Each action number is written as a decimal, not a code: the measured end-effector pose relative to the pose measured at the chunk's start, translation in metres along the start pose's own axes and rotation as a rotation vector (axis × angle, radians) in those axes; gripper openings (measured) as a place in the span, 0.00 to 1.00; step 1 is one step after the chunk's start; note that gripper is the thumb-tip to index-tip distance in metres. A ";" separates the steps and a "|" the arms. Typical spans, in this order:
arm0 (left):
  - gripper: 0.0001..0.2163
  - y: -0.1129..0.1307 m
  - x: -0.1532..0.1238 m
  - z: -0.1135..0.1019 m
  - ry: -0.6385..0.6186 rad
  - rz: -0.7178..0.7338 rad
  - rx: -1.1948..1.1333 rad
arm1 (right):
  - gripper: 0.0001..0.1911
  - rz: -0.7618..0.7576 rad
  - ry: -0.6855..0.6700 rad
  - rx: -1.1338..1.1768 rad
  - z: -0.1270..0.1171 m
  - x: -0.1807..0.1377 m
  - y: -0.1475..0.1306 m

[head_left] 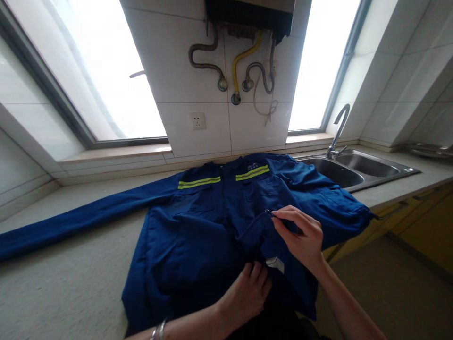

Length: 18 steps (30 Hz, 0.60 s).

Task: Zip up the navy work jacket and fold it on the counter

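Right hand (300, 236) fingers pinch the zipper (268, 212); left hand (247, 290) fingers clamp the blue jacket (198, 222) hem at the table's (71, 283) near edge.

Kitchen fixtures and surroundings

Speckled grey worktop (71, 283); double steel sink (357, 171) set in it at the right, curved tap (338, 130) behind it; white wall socket (198, 121) on the tiled wall; corrugated metal hoses (208, 59) and a yellow hose (244, 59) running down from a dark wall unit (251, 12); bright windows (106, 71) either side; yellow cabinet fronts (424, 222) below the worktop at right.
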<state>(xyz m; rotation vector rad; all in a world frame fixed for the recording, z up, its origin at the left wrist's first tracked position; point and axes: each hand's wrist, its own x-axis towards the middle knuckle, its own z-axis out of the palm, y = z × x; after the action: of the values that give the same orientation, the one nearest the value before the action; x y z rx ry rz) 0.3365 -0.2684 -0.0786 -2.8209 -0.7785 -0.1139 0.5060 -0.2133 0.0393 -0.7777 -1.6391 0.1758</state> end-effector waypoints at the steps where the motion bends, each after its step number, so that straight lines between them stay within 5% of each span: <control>1: 0.26 0.005 -0.002 0.014 -0.007 0.010 0.030 | 0.10 -0.009 0.000 -0.001 0.000 0.001 0.001; 5: 0.13 0.008 -0.006 0.046 -0.006 0.048 0.158 | 0.12 -0.057 -0.001 -0.012 0.000 0.008 0.006; 8: 0.10 0.001 -0.004 0.036 0.052 0.016 0.197 | 0.14 -0.089 0.006 -0.027 0.001 0.012 0.011; 13: 0.13 -0.019 0.001 -0.025 0.080 -0.184 0.188 | 0.14 -0.112 0.008 -0.050 0.004 0.015 0.020; 18: 0.11 -0.074 0.007 -0.100 -0.060 -0.351 0.002 | 0.12 -0.049 0.001 -0.030 0.006 0.015 0.022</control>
<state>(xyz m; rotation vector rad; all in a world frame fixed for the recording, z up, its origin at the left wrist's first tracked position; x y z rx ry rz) 0.3028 -0.2247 0.0331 -2.6672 -1.2789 -0.0822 0.5087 -0.1864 0.0391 -0.7593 -1.6611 0.1166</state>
